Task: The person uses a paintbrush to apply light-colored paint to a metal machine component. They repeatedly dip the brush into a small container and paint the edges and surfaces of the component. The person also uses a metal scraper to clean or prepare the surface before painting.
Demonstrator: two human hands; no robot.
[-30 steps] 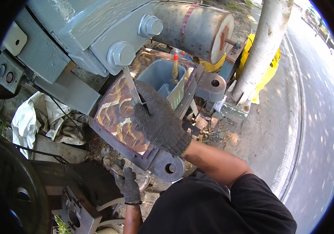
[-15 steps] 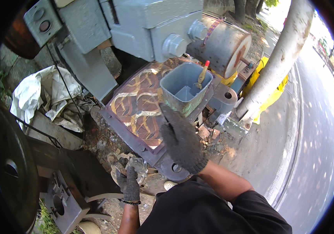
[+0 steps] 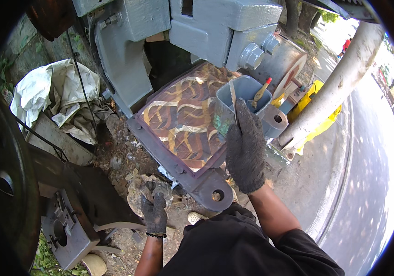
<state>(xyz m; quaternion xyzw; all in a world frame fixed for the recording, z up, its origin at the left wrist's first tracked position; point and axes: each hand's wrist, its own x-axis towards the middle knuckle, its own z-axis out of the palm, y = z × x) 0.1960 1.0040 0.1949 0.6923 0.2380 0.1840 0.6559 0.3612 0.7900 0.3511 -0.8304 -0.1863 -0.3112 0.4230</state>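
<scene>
**Gloved hands at the grey press**

From the head camera I see my right hand, in a dark knit glove, raised in front of me with the fingers pressed together and pointing up. Its fingertips pinch a thin metal strip that stands upright at the near wall of a small blue-grey tub. Inside the tub, just beyond my fingertips, leans a tool with a red tip. The tub touches the far right edge of a rusty patterned plate, which lies tilted to the left of this hand in a dark frame; the frame's round eye sits just below and left of my wrist.

My left hand, also gloved, hangs low by my knee, fingers curled loosely over a lump of debris on the dirt ground; I cannot tell whether it truly grips it. Left of that hand lies a grey block with a round hole. Above both hands looms the grey machine body, and crumpled white sheeting lies far off to the left.
</scene>
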